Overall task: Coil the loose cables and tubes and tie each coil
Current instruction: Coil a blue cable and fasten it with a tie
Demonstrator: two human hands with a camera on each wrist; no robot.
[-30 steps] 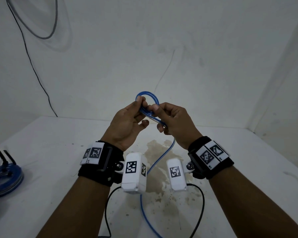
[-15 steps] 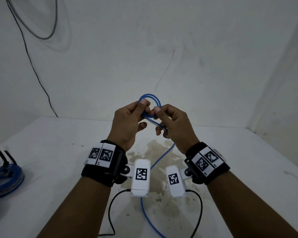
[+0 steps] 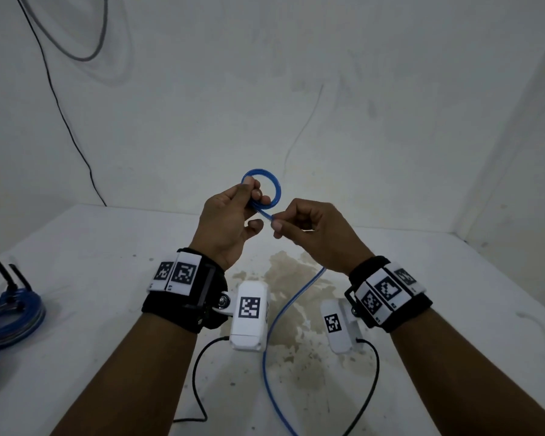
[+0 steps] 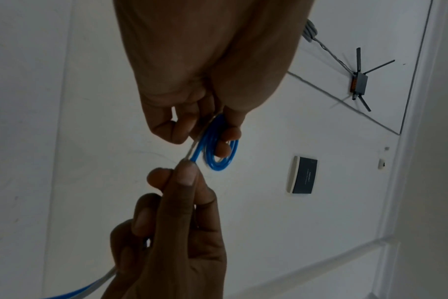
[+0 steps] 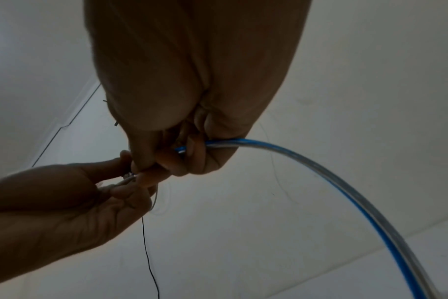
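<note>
Nearest, the blue tube [image 3: 276,322] trails up off the white table [image 3: 92,309] btwn both forearms. R hand [image 3: 315,234] has fingers curled round it, thumb & forefinger pinching it just below the loop. L hand [image 3: 230,221], held w/ the right above the table, pinches the small coil [image 3: 265,187] btwn thumb & fingertips. Far left on the table: tied blue coils [image 3: 13,316].
</note>
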